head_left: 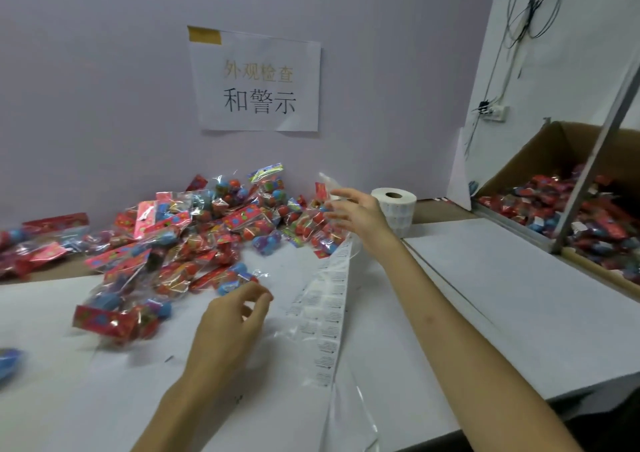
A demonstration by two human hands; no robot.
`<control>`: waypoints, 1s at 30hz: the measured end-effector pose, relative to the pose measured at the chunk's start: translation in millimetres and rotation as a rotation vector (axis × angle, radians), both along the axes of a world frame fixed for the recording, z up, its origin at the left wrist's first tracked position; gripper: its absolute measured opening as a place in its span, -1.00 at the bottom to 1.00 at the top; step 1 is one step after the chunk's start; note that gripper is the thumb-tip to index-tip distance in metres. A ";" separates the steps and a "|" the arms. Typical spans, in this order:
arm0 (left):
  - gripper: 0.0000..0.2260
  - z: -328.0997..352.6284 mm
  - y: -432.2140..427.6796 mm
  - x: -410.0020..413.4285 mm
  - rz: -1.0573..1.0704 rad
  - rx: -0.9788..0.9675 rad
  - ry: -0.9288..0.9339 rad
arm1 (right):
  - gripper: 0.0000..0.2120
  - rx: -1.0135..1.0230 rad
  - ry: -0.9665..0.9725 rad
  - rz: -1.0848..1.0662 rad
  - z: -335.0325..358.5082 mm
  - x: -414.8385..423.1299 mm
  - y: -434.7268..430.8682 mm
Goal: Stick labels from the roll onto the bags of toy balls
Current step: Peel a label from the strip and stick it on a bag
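Observation:
A pile of clear bags of toy balls (207, 223) with red card headers lies against the back wall. One bag (114, 316) lies apart at the front left and looks blurred. The white label roll (394, 202) stands at the back right of the pile. Its strip of labels (329, 313) runs down the table to the front edge. My left hand (232, 320) hovers beside the strip with fingers loosely curled and holds nothing that I can see. My right hand (356, 212) is stretched out with fingers spread at the pile's right edge, just in front of the roll.
A cardboard box (540, 160) at the right holds several more bags, with a metal bar (595, 160) slanting across it. White sheets (502, 295) cover the table. A paper sign (256, 81) hangs on the back wall. A blue ball (7, 361) shows at the left edge.

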State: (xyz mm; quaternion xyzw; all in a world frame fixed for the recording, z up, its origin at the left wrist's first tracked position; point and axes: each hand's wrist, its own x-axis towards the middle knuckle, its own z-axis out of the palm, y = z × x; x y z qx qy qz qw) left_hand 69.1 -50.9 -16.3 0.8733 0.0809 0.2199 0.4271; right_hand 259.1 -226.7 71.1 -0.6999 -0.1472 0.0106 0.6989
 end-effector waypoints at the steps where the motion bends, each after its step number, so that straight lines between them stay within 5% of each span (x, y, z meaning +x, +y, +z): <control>1: -0.89 0.1 -0.2 -0.5 0.004 0.017 -0.004 | -0.69 -0.081 -0.024 0.003 -1.7 2.2 11.0; 8: -0.88 -0.8 0.4 -0.4 0.008 0.049 -0.010 | -0.26 -1.105 -0.160 0.024 -29.6 30.3 47.8; 12: -0.87 -3.1 1.6 -0.3 0.001 0.071 0.001 | -0.32 -1.270 -0.131 -0.139 -55.7 48.0 42.5; 19: -0.87 -5.4 2.2 -0.8 0.019 0.055 0.017 | -0.56 -1.075 -0.131 -0.116 -46.9 47.0 37.8; 22: -0.87 -5.4 5.0 1.1 0.034 -0.058 0.024 | -0.78 -0.616 0.010 0.028 -31.0 20.8 43.4; 26: -0.85 3.7 9.8 6.1 -0.004 -0.479 0.009 | -0.91 0.237 0.500 0.526 -23.1 -26.3 52.1; 30: -0.54 10.4 15.8 6.4 -0.048 -0.866 0.015 | -0.76 0.201 0.460 0.611 -22.5 -60.0 58.8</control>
